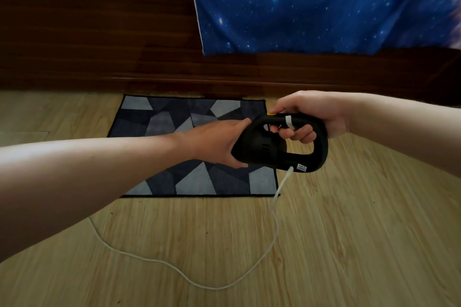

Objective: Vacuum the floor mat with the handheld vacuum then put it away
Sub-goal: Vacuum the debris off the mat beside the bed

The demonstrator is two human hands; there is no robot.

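Left hand (214, 143) stretched forward clasping handheld vacuum (262, 149) body, right hand (311, 114) curled round its handle, above floor mat (174, 117)

- A small white sticker (301, 167) sits on the lower rear of the black handheld vacuum (259, 149), just beside where the white cord (275, 209) enters; its print is too small and blurred to read.
- No other text, brand, number or sign is legible anywhere in view.
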